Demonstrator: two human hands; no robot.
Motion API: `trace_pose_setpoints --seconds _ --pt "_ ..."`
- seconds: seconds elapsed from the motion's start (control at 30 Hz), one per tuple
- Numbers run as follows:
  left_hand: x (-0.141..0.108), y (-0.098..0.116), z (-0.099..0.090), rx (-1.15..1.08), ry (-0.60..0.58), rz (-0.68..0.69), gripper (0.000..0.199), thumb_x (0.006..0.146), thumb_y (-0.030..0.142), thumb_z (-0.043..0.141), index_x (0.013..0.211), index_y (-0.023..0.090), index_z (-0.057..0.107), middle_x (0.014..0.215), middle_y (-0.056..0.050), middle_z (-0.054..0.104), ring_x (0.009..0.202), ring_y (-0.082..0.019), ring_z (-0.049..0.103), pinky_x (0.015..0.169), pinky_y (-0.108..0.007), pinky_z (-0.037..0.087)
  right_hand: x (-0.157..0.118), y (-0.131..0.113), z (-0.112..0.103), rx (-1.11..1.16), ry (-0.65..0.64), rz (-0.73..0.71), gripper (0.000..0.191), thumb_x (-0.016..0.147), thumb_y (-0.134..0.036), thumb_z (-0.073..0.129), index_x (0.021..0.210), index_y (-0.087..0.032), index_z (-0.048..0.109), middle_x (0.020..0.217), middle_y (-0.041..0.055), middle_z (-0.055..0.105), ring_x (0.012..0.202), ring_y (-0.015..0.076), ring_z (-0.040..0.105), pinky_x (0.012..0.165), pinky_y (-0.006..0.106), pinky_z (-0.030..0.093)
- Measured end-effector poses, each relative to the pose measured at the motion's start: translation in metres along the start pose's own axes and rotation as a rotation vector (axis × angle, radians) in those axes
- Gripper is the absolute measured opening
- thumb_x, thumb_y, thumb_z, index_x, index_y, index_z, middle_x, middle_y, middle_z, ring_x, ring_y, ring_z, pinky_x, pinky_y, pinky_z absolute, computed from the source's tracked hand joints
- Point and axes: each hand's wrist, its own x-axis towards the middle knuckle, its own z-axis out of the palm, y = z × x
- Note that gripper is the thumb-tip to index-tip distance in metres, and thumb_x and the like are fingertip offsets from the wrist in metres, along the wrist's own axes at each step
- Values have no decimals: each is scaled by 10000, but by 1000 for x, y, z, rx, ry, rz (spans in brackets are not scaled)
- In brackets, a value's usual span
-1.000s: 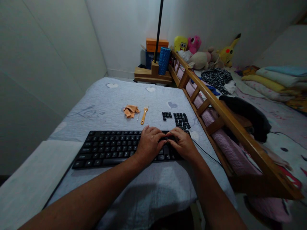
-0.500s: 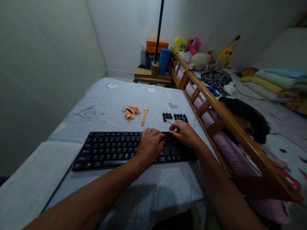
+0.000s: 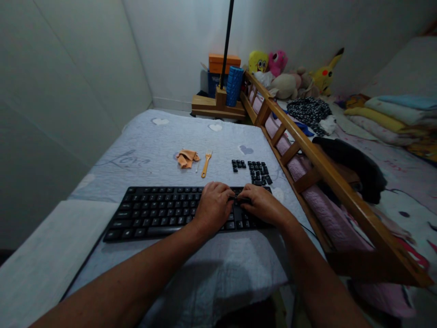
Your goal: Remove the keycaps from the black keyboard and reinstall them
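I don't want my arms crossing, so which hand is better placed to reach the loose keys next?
Probably the right hand: the loose keys lie just beyond it, past the far edge of the keyboard. The left hand sits farther left.

A home bedroom, by the plush toys (image 3: 284,86), folded bedding (image 3: 398,118) and wooden bed rail (image 3: 309,152).

The right hand (image 3: 261,200), out by the loose keycaps (image 3: 258,171) half a second ago, has come back over the keyboard (image 3: 164,209), fingertips close beside the left hand (image 3: 213,207). The lower keycaps show again, as does the cable (image 3: 309,231) (just a short stretch).
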Motion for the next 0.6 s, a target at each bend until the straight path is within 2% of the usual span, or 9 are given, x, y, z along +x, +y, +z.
trace_pose_setpoints --seconds 0.3,0.6 --pt "1 3 -4 -97 -12 2 183 820 180 695 993 227 654 1017 -37 677 1018 -244 569 937 -433 436 1 -7 -6 189 111 51 127 845 -185 632 894 -208 747 857 51 726 816 196 649 746 302 455" --pt "2 6 -9 -134 37 16 103 845 132 636 913 209 633 910 -26 669 916 -218 581 880 -387 457 2 -13 -7 499 131 154 134 846 -253 607 911 -198 710 804 5 731 755 172 659 708 286 475"
